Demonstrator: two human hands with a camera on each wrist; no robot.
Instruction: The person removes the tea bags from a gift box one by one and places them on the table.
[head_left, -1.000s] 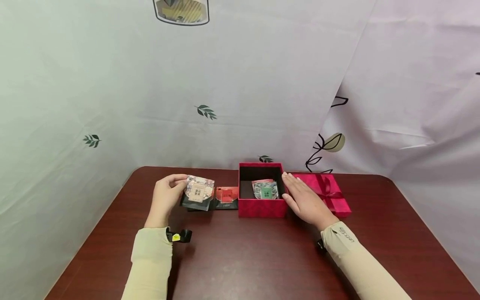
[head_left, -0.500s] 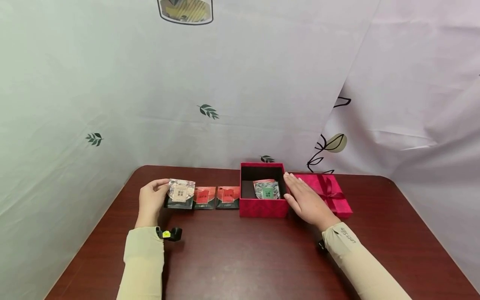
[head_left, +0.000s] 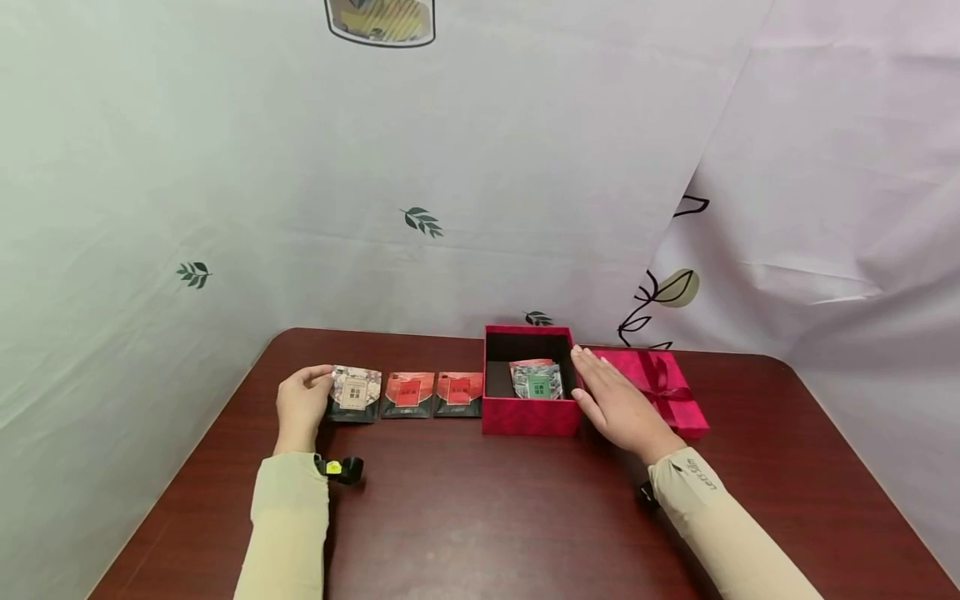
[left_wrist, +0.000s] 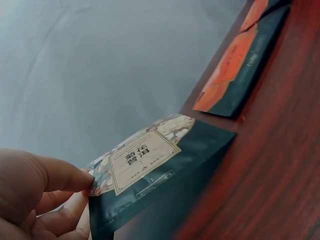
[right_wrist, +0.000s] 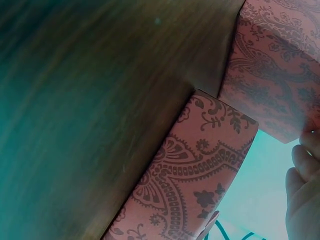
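My left hand (head_left: 302,402) pinches the left corner of a dark pouch with a floral top and a beige label (head_left: 355,391), which lies low on the brown table (head_left: 480,508). In the left wrist view my fingertips (left_wrist: 75,190) hold that pouch (left_wrist: 150,167) by its edge. Two red-topped pouches (head_left: 408,393) (head_left: 459,392) lie in a row to its right. An open red box (head_left: 528,417) holds a green-labelled pouch (head_left: 536,382). My right hand (head_left: 611,402) rests flat, fingers straight, against the box's right wall.
The red lid with a ribbon (head_left: 663,385) lies right of the box, partly behind my right hand. A printed cloth backdrop (head_left: 450,167) rises behind the table's far edge. The right wrist view shows paisley red cardboard (right_wrist: 195,185) on the table top (right_wrist: 75,100).
My left hand carried the floral pouch leftward and down onto the table, left of the red pouches; a second red pouch came into view. The right hand stayed against the box.
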